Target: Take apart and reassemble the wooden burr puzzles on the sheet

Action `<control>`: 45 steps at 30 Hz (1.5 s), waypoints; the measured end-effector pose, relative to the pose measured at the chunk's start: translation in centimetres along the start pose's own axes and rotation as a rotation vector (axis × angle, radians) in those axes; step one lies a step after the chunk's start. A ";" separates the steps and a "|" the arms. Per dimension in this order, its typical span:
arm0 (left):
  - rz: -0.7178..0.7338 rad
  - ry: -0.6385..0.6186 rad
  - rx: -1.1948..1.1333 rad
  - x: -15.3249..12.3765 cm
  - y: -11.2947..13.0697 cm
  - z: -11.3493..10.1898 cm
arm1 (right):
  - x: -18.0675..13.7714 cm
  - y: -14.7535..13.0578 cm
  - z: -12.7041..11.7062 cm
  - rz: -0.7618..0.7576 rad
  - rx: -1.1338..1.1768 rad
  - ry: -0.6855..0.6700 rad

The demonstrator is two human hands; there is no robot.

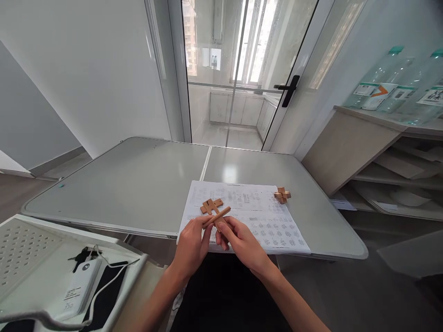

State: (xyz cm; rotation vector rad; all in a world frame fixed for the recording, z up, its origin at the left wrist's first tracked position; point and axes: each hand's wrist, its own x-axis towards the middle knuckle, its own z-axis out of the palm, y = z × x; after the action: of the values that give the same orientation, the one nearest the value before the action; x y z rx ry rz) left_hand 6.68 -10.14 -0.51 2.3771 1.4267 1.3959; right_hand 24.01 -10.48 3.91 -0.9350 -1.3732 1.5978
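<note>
My left hand [192, 243] pinches the lower end of a slim wooden stick [224, 211] between thumb and fingers. The stick slants up to the right, above the printed sheet. My right hand [239, 236] is closed on another small wooden puzzle piece [219, 222], which lies across or touches the stick; the fingers partly hide it. Just beyond my hands, flat notched wooden pieces with dark marks [209, 206] rest on the sheet. A wooden burr puzzle [282, 195], its pieces interlocked, sits at the sheet's right edge.
The paper sheet [277, 221] with printed diagrams lies on a grey folding table [145, 184]. At left, a white cart [31, 276] holds a power bank [81, 286], cable and keys. Plastic bottles [394, 87] stand on a shelf unit at right. A glass door [238, 87] is behind the table.
</note>
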 end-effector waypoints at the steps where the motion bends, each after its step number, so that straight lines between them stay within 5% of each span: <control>1: -0.005 -0.007 -0.003 -0.1 0.0 0.0 | 0.0 0.2 0.1 -0.008 0.005 0.004; 12: -0.015 -0.036 -0.006 -0.3 0.3 0.0 | -0.4 1.4 0.0 -0.029 0.043 0.018; 17: 0.024 -0.072 -0.039 0.2 0.1 -0.1 | -0.8 2.4 -2.0 -0.043 0.042 0.068; 21: -0.055 -0.080 0.040 1.4 -1.9 0.5 | -0.7 3.5 -4.9 -0.073 -0.015 0.169; 29: -0.166 -0.316 0.307 3.8 -6.3 3.2 | 0.3 5.3 -8.2 -0.079 -0.079 0.239; 39: -0.322 -0.354 0.041 4.9 -5.7 2.3 | 0.1 5.5 -8.3 -0.096 -0.115 0.195; 45: -0.510 -0.231 -0.241 4.9 -5.0 0.6 | 0.0 5.3 -8.2 -0.099 -0.102 0.185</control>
State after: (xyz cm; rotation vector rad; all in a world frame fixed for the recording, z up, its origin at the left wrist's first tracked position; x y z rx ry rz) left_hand 4.50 -3.47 0.21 1.7854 1.5470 1.0529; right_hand 30.93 -7.65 -2.40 -1.0313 -1.3593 1.3434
